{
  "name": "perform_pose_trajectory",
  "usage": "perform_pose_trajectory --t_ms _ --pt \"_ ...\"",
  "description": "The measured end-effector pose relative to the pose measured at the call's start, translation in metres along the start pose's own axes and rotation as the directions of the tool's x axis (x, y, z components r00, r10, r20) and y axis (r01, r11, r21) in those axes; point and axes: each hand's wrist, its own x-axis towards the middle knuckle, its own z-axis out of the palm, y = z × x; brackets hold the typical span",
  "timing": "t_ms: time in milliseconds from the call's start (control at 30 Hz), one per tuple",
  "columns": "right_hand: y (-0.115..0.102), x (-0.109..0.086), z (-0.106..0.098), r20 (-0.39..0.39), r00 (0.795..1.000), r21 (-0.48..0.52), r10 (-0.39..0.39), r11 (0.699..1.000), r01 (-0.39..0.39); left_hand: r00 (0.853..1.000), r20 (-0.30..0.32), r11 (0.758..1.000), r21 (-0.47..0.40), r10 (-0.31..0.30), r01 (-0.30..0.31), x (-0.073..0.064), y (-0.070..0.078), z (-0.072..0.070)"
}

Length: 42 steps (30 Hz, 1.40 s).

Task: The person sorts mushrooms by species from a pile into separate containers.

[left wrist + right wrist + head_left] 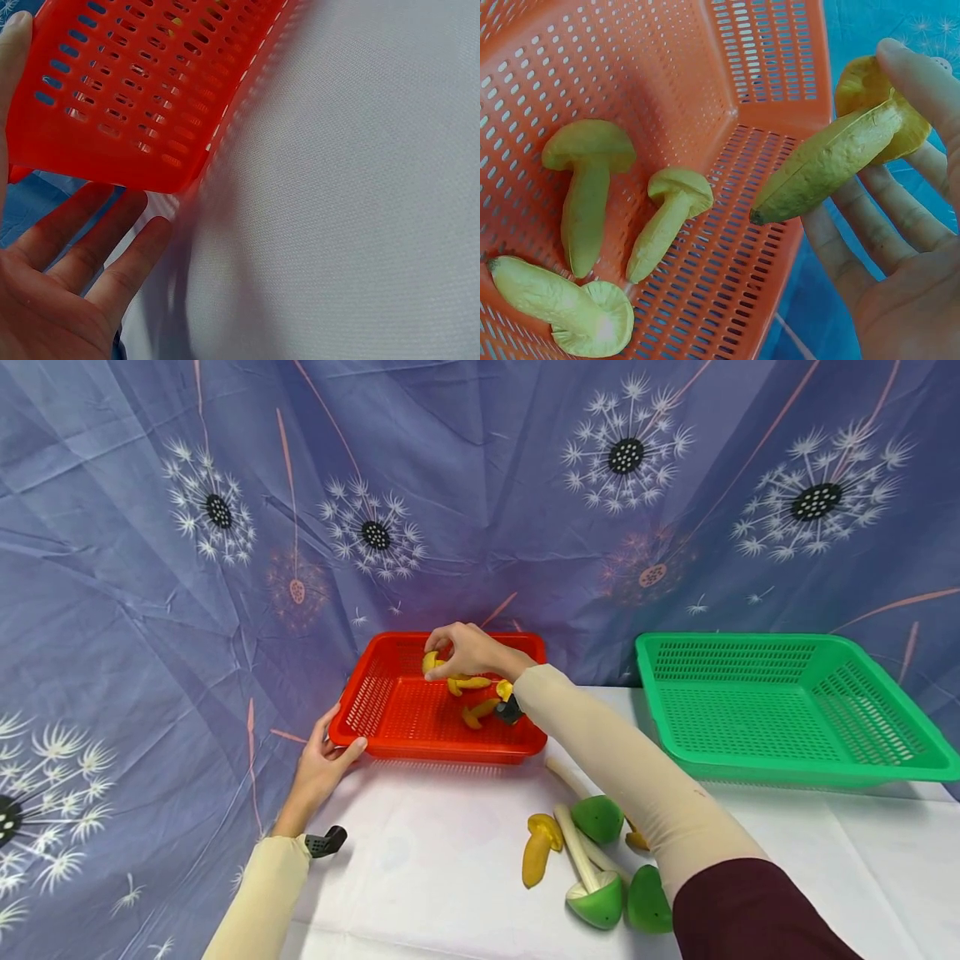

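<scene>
My right fingers [904,202] pinch a yellow mushroom [817,165] by its cap over the red basket [420,747]; three more yellow mushrooms [587,210] lie inside, near them. My left fingers [112,231] rest straight and slightly apart against the basket's near left corner. The green basket [735,710] stands well right of both

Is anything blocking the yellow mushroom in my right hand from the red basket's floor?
Nothing visible. In the head view, the red basket is bare at front left; three other mushrooms lie right of the held mushroom.
</scene>
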Motion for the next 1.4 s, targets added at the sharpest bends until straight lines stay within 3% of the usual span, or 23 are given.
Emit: perform_pose_trajectory --t_ms 200,367,533,700,833,1067,1400 --pt "-0.001 -0.001 0.005 0.024 1.0 0.004 -0.001 1.0 0.001 1.0 0.019 0.999 -0.031 -0.012 0.013 -0.006 0.016 0.004" --pt "-0.001 -0.004 0.006 0.056 0.998 -0.03 -0.026 0.999 0.028 1.0 0.019 1.0 -0.017 -0.019 0.02 -0.009 0.021 0.005" --pt "0.0 -0.008 0.004 0.089 0.995 -0.032 -0.042 0.998 0.045 1.0 0.014 1.0 -0.008 -0.013 0.013 -0.008 0.018 0.004" --pt "-0.003 -0.019 -0.002 0.095 0.994 -0.043 -0.059 0.997 0.063 1.0 0.01 1.0 -0.017 0.016 -0.016 -0.001 0.003 0.002" --pt "-0.005 -0.033 -0.01 0.107 0.991 -0.003 -0.081 0.997 0.082 1.0 0.004 1.0 -0.013 0.027 -0.027 0.003 -0.008 -0.001" --pt "-0.011 -0.067 -0.016 0.151 0.97 -0.006 -0.189 0.981 0.192 1.0 0.004 1.0 -0.022 0.02 -0.02 0.003 -0.009 0.0" --pt "-0.015 -0.122 -0.003 0.198 0.931 -0.015 -0.305 0.949 0.314 1.0 -0.01 1.0 -0.011 0.029 -0.029 0.004 -0.01 0.001"
